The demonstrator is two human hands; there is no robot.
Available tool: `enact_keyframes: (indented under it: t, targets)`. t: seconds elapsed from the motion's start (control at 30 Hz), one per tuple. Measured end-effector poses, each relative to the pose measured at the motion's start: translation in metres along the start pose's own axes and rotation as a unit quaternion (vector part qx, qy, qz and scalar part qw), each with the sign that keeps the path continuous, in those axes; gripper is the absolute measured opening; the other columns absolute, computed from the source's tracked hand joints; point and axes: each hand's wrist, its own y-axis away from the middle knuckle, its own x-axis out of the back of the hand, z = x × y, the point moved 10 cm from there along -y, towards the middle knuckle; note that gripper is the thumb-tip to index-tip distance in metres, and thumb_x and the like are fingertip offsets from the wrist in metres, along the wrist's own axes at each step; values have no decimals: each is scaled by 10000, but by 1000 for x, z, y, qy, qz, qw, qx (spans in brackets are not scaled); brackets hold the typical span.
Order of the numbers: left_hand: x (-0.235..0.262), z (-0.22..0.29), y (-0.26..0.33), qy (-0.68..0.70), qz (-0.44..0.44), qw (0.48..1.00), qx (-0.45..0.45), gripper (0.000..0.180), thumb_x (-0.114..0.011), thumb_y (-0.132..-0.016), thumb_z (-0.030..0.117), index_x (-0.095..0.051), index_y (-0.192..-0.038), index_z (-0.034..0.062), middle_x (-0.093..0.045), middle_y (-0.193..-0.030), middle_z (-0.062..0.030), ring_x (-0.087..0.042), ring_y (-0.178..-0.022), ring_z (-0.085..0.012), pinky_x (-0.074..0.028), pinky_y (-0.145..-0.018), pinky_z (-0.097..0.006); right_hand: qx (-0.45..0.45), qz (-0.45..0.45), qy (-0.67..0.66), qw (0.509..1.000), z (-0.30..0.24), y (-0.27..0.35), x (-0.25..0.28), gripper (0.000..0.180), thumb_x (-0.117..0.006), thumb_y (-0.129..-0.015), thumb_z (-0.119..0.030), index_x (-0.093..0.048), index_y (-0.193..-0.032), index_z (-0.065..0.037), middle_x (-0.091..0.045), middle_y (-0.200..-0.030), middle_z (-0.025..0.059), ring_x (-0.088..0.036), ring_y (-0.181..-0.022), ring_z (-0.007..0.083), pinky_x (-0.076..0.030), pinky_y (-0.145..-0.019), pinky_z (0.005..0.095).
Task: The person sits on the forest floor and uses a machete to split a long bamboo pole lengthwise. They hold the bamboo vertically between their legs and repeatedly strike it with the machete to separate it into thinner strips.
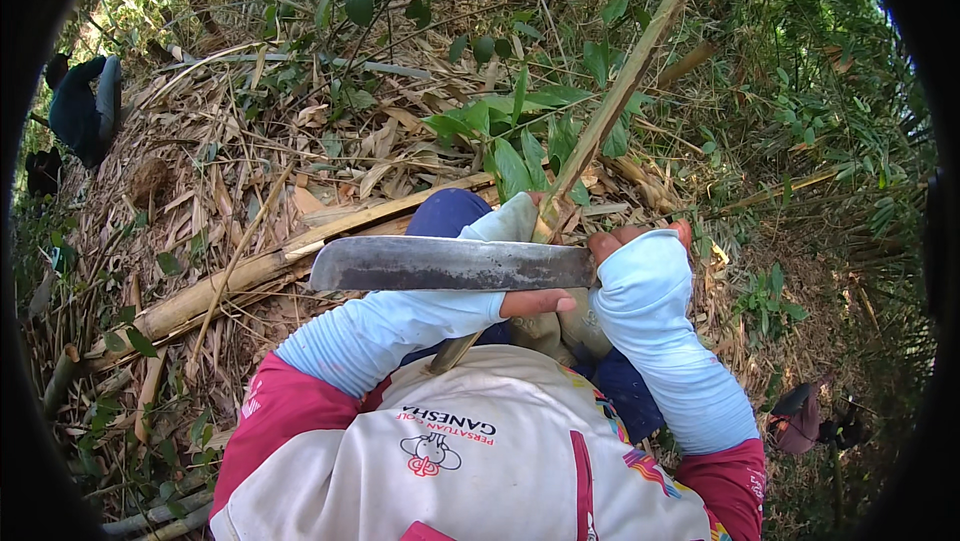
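My right hand (618, 239) is closed on the handle of a machete (450, 265); the handle itself is hidden in the fist. The broad, worn grey blade reaches leftward across the front of my body, with a squared, rounded tip. My left hand (538, 303) wraps around a long, slender bamboo pole (625, 91), its thumb showing below the blade. The blade covers much of that hand and part of the pole. From near my belly, the pole slants up and away to the far right. Light blue sleeves cover both forearms and part of the hands.
A split bamboo trunk (240, 286) lies across dry leaves on the left. Broad green leaves (515, 156) grow just beyond my hands, with dense bamboo foliage (830, 81) at right. A person in dark clothing (78, 111) is at far left. Pale boots (540, 333) show below my hands.
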Motion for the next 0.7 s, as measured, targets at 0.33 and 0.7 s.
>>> enact_keyframes:
  t: [0.33,0.7]
  targets:
    - [10,7,-9,-100,28,995,-1,719,-802,-794,204,-383,-1342,1,-653,-1118,-108,-593,-1029,-142,-476,-885,-286,-14,63,12,998,9,-11,-6,163,-644,-682,-165,-659,-837,-117,-561,-659,39,-582,-655,236,-363,-721,416]
    - [5,23,-9,-263,81,959,-69,408,-749,-840,351,-642,-1084,43,-662,-996,-93,-619,-888,-190,-486,-784,-300,-53,10,15,998,20,-18,-2,160,-598,-799,-248,-668,-921,-172,-597,-707,35,-618,-687,245,-403,-713,533]
